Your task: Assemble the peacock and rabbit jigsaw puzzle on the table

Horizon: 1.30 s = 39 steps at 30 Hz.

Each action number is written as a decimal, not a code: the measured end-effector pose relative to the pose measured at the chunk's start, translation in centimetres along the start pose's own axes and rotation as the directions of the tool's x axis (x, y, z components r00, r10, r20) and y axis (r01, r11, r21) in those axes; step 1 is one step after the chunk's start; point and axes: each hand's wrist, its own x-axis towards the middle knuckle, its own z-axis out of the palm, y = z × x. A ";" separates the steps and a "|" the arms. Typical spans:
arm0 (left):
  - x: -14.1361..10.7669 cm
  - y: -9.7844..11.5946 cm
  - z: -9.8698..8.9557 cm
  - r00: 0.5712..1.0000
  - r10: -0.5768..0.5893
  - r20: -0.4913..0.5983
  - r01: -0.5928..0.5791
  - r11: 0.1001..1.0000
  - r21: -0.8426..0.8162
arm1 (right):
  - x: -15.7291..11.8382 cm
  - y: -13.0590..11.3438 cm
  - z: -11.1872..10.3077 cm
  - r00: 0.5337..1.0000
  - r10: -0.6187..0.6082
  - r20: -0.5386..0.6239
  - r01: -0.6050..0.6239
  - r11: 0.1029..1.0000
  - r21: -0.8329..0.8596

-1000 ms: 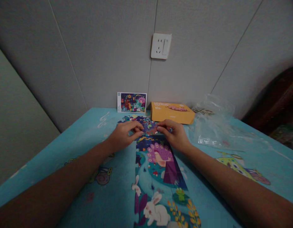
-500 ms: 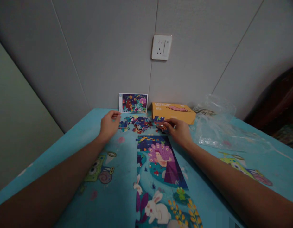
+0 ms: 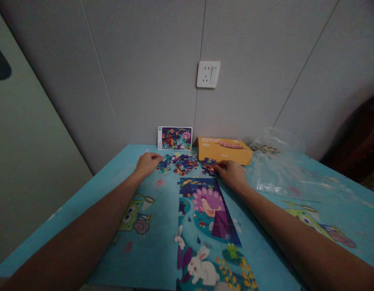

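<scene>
My right hand [image 3: 233, 173] pinches a dark puzzle piece [image 3: 209, 165] with orange-brown on it, just in front of the yellow box. At the left edge of a pile of loose puzzle pieces [image 3: 187, 162], my left hand [image 3: 148, 163] has thumb and fingers closed on a blue puzzle piece [image 3: 164, 163]. Between my forearms lies a joined section of the jigsaw puzzle [image 3: 205, 226], showing a pink peacock, white rabbits and a frog. Its left edge has open tabs and notches. Its near end runs out of view.
A picture card [image 3: 175, 138] of the full scene leans against the wall behind the pile. Beside it stands a yellow box [image 3: 225, 150]. A crumpled clear plastic bag [image 3: 274, 173] lies at the right. The blue cartoon-print tablecloth [image 3: 153, 258] covers the table.
My left hand has moved slightly right and down to the pile's left pieces. The piece in my right hand is lower, nearer the table. The view has tilted up a little.
</scene>
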 end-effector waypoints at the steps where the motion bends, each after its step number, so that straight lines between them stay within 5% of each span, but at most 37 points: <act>1: -0.1 -0.1 -0.2 0.998 0.056 0.031 -0.056 0.998 0.023 | 0.0 0.0 0.0 1.000 0.000 0.006 0.000 1.000 -0.004; 6: -0.4 -0.9 -0.8 0.936 0.312 0.166 -0.341 0.921 0.190 | 0.2 0.1 0.3 1.000 -0.010 0.019 0.011 0.999 -0.038; 13: 0.7 -1.2 -1.0 0.999 -0.013 -0.052 0.014 1.000 0.025 | 0.0 0.1 0.4 0.999 -0.029 0.029 0.031 0.998 -0.062; 18: 1.0 -1.9 -1.4 0.995 -0.079 -0.057 0.084 0.992 0.095 | 0.0 0.2 0.5 0.999 -0.042 0.010 0.043 0.996 -0.075; 24: -0.4 -0.4 -1.6 0.996 0.085 -0.001 -0.083 0.970 0.227 | 0.2 0.5 0.7 0.999 -0.034 -0.011 0.034 0.998 -0.048; 29: -1.9 1.2 -1.9 0.942 0.229 0.245 -0.307 0.883 0.355 | 0.2 0.4 0.7 0.999 -0.033 -0.004 0.032 0.998 -0.051; 39: -1.8 1.2 -1.6 0.924 0.241 0.298 -0.332 0.891 0.308 | -0.1 0.1 0.5 0.999 -0.036 0.002 0.036 0.999 -0.032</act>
